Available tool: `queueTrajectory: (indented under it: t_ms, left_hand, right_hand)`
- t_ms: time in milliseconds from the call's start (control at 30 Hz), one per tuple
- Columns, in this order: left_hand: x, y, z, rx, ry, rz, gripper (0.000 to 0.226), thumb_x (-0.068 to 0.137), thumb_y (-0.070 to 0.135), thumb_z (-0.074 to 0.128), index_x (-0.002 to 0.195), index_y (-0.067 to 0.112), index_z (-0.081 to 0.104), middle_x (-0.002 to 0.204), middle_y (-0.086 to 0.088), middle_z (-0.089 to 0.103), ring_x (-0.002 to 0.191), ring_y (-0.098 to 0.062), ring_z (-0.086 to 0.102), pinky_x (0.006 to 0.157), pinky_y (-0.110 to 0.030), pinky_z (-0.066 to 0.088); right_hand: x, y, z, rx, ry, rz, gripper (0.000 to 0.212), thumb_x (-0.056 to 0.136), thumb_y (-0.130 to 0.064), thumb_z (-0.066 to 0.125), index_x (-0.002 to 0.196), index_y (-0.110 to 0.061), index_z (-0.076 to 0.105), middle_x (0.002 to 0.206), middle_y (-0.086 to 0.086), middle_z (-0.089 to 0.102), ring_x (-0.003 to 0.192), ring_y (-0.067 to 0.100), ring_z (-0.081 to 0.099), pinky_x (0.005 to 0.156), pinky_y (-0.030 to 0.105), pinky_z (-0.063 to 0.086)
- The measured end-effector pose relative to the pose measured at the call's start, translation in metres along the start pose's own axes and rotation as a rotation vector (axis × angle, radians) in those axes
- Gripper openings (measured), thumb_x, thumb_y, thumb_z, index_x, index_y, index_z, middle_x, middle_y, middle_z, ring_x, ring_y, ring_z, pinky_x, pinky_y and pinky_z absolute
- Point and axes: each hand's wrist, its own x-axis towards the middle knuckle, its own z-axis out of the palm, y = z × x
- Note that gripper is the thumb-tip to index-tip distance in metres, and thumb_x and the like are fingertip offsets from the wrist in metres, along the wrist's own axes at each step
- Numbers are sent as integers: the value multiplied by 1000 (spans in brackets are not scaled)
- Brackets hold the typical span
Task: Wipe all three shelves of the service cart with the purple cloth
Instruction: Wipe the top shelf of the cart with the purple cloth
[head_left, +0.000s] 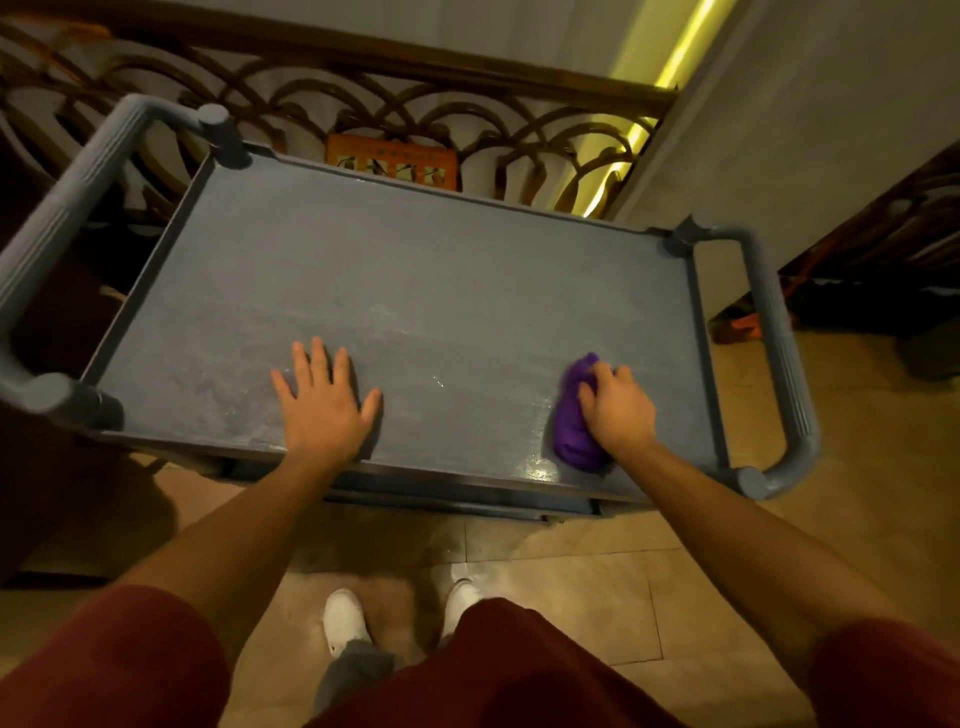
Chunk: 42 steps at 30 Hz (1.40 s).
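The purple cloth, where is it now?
The purple cloth lies bunched under the right hand on the cart's top shelf, near its right front corner.

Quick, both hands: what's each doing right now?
Left hand: open, flat on the top shelf.
Right hand: closed on the purple cloth.

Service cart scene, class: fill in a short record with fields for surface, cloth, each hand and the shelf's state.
surface: top shelf of the grey service cart
cloth: purple cloth, bunched, near the shelf's right front corner
right hand: gripping the cloth, pressing it on the shelf
left hand: flat, palm down, fingers spread
shelf state: shiny wet patch beside the cloth
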Motion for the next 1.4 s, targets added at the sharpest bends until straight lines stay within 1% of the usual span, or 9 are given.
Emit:
queueTrajectory:
  t_ms: [167, 267, 367, 733, 833, 933, 1100, 1267, 1400]
  left_hand:
    - [12, 74, 6, -168, -68, -8, 60, 107, 39, 33, 160, 19, 15, 169, -11, 0, 155, -33, -6, 123, -58, 1]
    - [6, 60, 18, -116, -18, -27, 65, 105, 51, 27, 161, 19, 15, 169, -10, 2, 155, -30, -3, 125, -52, 3]
    - [3, 47, 24, -60, 14, -15, 71, 103, 59, 21, 161, 18, 13, 169, -12, 2, 155, -31, -4, 125, -50, 2]
    - [-4, 59, 20, -47, -29, 13, 71, 104, 56, 14, 161, 15, 3, 168, -14, -8, 155, -32, -10, 125, -52, 0]
    - [-2, 59, 20, -25, -26, 22, 71, 104, 55, 12, 161, 14, 4, 168, -15, -6, 154, -33, -9, 125, -53, 1]
    - [-4, 61, 23, -20, 22, 57, 65, 106, 48, 22, 159, 10, 19, 168, -17, 3, 155, -35, -4, 123, -59, 2]
    - [-3, 119, 18, -76, 37, 270, 64, 100, 43, 48, 153, 10, 36, 166, -18, 17, 154, -37, 4, 121, -63, 6]
    - [-14, 177, 36, 33, -194, 402, 81, 96, 72, 24, 161, 29, 2, 169, -9, -10, 153, -36, -16, 116, -69, -5]
    - [-23, 169, 51, 112, -143, 431, 86, 91, 78, 7, 160, 29, -10, 166, -12, -20, 151, -37, -23, 116, -70, -7]
  right_hand:
    - [0, -100, 14, 191, 10, -184, 41, 101, -35, 52, 141, -29, 49, 118, 14, 54, 99, 35, 61, 80, 44, 55]
    - [-4, -123, 31, 129, -2, -238, 41, 100, -45, 50, 138, -29, 50, 123, 12, 52, 108, 32, 58, 80, 45, 56]
    - [1, -100, 35, 65, -76, -286, 59, 92, -65, 50, 140, -30, 50, 128, 12, 52, 111, 31, 56, 82, 44, 55]
    - [-5, 71, 0, -159, 2, -27, 35, 100, -43, 50, 119, -14, 56, 110, 19, 54, 93, 41, 62, 69, 45, 51]
    - [-5, 120, -16, -245, -8, 193, 35, 104, -33, 43, 128, -10, 52, 123, 22, 52, 106, 43, 59, 74, 45, 47]
    - [-4, 117, -24, -306, -98, 316, 45, 104, -34, 37, 140, -8, 44, 142, 23, 45, 124, 45, 49, 95, 50, 43]
    - [-32, 95, -25, -343, -71, 100, 76, 91, -59, 48, 152, -20, 28, 163, 19, 21, 148, 47, 18, 111, 68, 23]
    - [-31, 121, -25, -365, -221, 74, 64, 96, -51, 45, 153, -28, 27, 166, 14, 14, 150, 47, 11, 112, 69, 25]
    - [-29, 119, -20, -466, -177, 146, 66, 93, -52, 51, 147, -16, 37, 144, 23, 43, 131, 42, 41, 100, 54, 44]
